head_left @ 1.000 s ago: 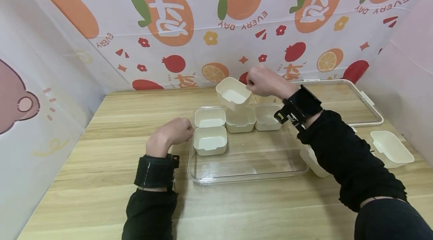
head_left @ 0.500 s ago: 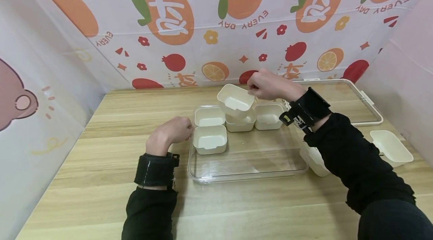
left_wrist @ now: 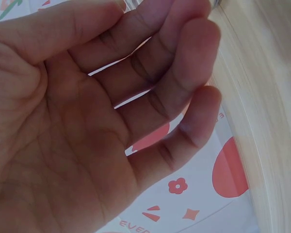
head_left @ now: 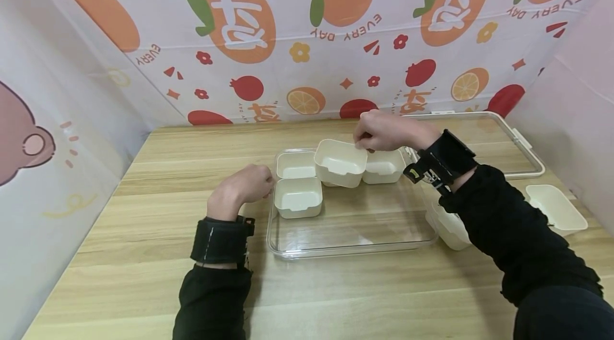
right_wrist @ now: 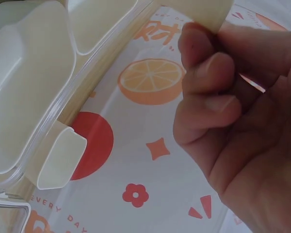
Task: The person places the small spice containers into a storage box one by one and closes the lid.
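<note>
My right hand pinches a cream plastic bin by its right rim, its corner showing at the fingertips in the right wrist view. The held bin hangs slightly tilted over the back middle of a clear tray, overlapping another bin beneath it. At the tray's left wall, my left hand grips the edge with curled fingers, the thumb tip at the clear rim in the left wrist view. Within the tray sit a back left bin, a front left bin and a back right bin.
A clear lid with a pale rim lies at the back right. Further cream bins, one partly under the right sleeve and one at the right edge, stand right of the tray. A patterned cloth hangs behind the wooden table.
My right hand has come down and slightly right with the held bin, which now covers most of the bin beneath it. The left hand has stayed at the tray's left edge.
</note>
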### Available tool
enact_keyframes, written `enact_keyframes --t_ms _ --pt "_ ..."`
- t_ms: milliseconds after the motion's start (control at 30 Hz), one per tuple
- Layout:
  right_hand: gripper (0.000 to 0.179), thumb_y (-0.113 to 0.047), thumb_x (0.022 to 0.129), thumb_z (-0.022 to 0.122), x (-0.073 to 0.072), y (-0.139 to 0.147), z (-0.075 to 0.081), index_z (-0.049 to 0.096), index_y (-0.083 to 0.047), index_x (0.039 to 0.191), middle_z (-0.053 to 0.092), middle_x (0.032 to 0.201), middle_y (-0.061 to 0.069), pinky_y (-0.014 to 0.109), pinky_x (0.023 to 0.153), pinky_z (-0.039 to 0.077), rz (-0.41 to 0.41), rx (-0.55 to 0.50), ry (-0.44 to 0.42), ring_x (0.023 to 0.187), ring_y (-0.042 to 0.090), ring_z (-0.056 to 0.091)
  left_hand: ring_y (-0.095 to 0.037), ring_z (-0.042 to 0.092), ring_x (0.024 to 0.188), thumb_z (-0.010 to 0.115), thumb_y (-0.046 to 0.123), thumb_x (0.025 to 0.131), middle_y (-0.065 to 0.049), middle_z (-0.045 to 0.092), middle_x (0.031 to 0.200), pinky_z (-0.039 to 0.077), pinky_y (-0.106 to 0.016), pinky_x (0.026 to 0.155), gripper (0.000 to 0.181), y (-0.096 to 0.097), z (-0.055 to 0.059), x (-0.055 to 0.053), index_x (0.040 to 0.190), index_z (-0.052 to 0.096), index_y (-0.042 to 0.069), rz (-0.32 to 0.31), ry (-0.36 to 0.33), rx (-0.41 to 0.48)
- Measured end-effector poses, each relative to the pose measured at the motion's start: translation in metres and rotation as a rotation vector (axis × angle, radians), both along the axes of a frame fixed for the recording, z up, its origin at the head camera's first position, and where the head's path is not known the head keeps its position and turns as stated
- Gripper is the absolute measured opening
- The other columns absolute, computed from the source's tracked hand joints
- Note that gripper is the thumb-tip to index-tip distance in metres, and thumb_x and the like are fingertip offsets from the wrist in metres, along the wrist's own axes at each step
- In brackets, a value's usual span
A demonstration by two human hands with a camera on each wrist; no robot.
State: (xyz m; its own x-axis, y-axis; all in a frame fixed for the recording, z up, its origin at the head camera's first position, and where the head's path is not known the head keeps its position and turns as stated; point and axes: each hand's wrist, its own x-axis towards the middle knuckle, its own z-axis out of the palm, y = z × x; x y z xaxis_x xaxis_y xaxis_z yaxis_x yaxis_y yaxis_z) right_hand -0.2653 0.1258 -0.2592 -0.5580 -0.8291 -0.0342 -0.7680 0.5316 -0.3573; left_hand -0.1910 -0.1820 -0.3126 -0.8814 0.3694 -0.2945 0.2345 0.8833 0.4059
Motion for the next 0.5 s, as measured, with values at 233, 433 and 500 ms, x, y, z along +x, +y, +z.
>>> enact_keyframes --t_ms 233,433,500 --pt "0.027 0.003 0.094 0.061 -0.002 0.001 -0.008 0.064 -0.008 0.069 0.054 0.060 -0.002 0.026 0.060 0.038 0.040 0.056 -0.103 0.058 0.008 0.046 -0.012 0.032 0.053 0.041 0.001 0.094 0.002 0.039 0.058 0.029 -0.027 0.054 0.036 0.000 0.000 0.000 0.059 0.047 0.012 0.000 0.003 0.001" --pt "0.026 0.003 0.094 0.061 -0.003 -0.002 -0.015 0.064 -0.007 0.070 0.056 0.061 -0.001 0.026 0.060 0.040 0.074 0.091 -0.147 0.058 0.008 0.047 -0.013 0.032 0.052 0.041 0.001 0.094 0.002 0.039 0.058 0.029 -0.027 0.054 0.035 0.000 0.001 0.001 0.060 0.049 0.011 0.006 -0.003 0.005" --pt "0.026 0.002 0.094 0.061 -0.004 -0.003 -0.017 0.066 -0.007 0.071 0.057 0.061 0.000 0.027 0.060 0.041 0.072 0.100 -0.166 0.058 0.009 0.048 -0.013 0.032 0.053 0.042 0.001 0.093 0.002 0.039 0.059 0.029 -0.027 0.054 0.035 0.000 0.001 0.001 0.061 0.049 0.010 0.007 -0.001 0.005"
